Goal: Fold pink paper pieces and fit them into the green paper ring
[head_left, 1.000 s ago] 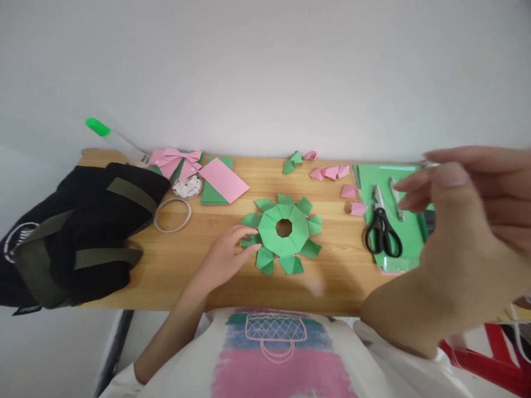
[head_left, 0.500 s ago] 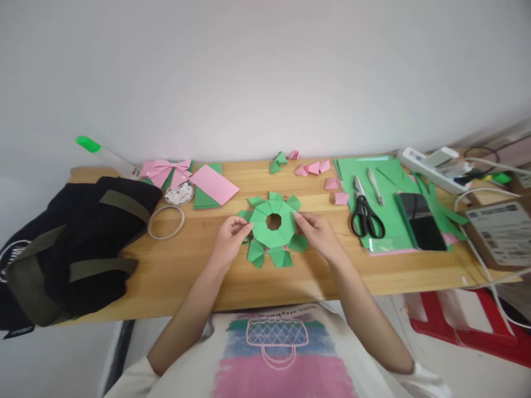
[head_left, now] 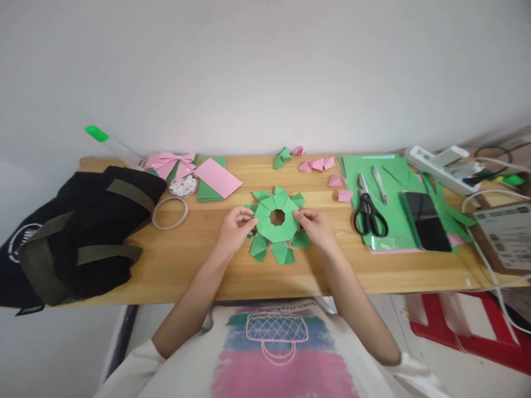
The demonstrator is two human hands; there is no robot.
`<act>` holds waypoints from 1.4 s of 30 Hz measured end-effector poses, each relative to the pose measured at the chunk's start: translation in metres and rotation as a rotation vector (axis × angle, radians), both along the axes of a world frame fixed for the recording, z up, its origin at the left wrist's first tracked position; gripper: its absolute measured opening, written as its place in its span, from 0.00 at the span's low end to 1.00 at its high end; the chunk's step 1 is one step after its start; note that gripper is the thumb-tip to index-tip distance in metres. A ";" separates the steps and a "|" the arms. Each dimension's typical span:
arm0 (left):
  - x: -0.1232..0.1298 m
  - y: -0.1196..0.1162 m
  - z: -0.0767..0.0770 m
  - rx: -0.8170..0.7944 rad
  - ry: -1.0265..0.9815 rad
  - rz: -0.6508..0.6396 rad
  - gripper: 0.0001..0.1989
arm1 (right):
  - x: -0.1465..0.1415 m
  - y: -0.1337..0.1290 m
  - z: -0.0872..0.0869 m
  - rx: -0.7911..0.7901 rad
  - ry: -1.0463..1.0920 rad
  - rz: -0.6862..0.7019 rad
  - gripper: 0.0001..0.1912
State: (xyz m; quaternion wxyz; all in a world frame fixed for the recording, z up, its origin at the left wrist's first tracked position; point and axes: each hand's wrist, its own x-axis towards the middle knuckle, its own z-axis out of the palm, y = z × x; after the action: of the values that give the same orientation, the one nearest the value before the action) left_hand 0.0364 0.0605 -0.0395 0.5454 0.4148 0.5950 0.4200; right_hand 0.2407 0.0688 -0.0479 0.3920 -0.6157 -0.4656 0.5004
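Note:
Between my hands is a green folded-paper ring (head_left: 276, 234), eight-sided with a hole in its middle and green paper flaps (head_left: 282, 254) spread around its outside. My left hand (head_left: 236, 229) pinches the ring's left edge between thumb and fingers. At the opposite edge, my right hand (head_left: 314, 224) pinches it the same way. The ring is close above the wooden table (head_left: 199, 260); whether it touches the wood I cannot tell. Bits of pink show under the ring, mostly hidden.
Black scissors (head_left: 370, 218), a white craft knife (head_left: 379, 184) and a phone (head_left: 427, 221) lie on green paper at right. Small pink folded pieces (head_left: 317, 165) sit behind the ring. At left are a tape roll (head_left: 170, 213), pink paper (head_left: 219, 177) and a black bag (head_left: 91, 232).
The whole view has shifted slightly, so the table's things appear a little to the right and higher. Both hands keep their pinch on the green paper ring.

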 end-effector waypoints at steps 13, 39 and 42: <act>-0.001 0.002 -0.004 0.074 0.083 -0.060 0.13 | 0.000 -0.005 0.001 0.031 0.034 0.010 0.28; 0.038 0.008 0.022 0.655 1.096 -0.536 0.36 | 0.018 -0.014 -0.011 0.061 0.450 -0.268 0.12; 0.052 0.009 0.017 0.570 1.120 -0.643 0.41 | 0.018 -0.014 -0.011 0.063 0.455 -0.271 0.12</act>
State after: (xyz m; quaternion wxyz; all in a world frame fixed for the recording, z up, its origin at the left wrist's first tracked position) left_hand 0.0881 0.0695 -0.0230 0.1241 0.8506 0.5009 0.1008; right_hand 0.2588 0.0548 -0.0587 0.5690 -0.5316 -0.2941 0.5542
